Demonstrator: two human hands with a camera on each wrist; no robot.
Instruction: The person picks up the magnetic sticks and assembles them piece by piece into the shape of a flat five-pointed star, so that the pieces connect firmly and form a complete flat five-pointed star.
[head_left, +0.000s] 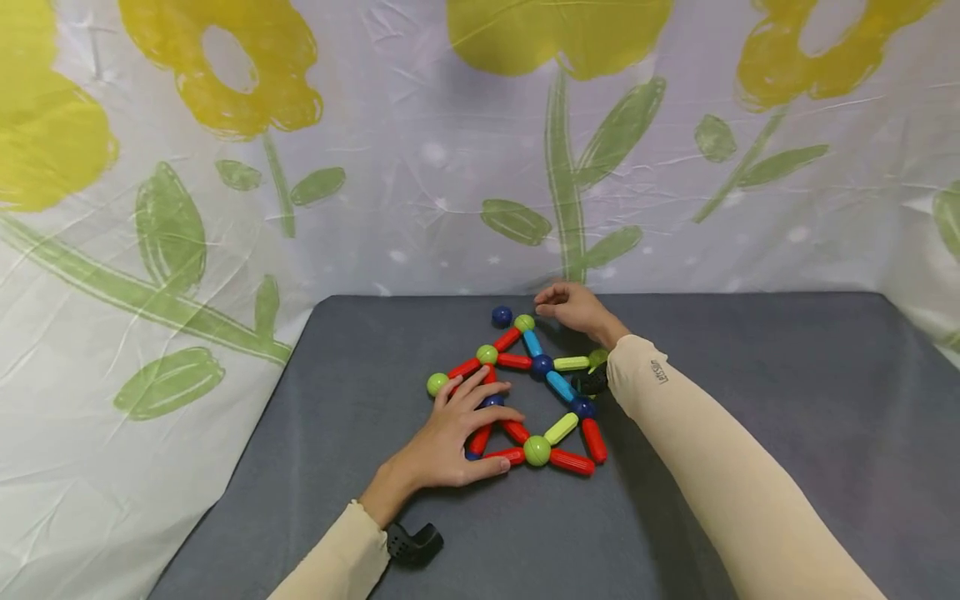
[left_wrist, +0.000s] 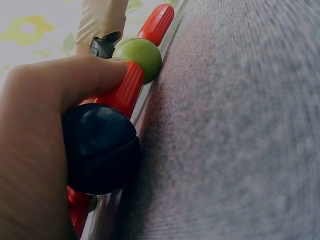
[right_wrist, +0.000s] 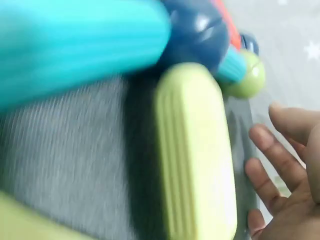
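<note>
A flat framework of magnetic rods and balls lies on the grey table, with red rods, light-blue rods, yellow-green rods, green balls and dark blue balls. Spread over its left part, my left hand rests with fingers reaching across the red rods. In the left wrist view its thumb touches a red rod beside a green ball. Beyond the framework's far corner, my right hand hovers with loosely bent fingers and nothing in them, near the top green ball.
A loose-looking dark blue ball sits beside the top green ball. Under the right wrist, another green ball ends a yellow-green rod. The grey table meets a flower-printed cloth at its back and left edges.
</note>
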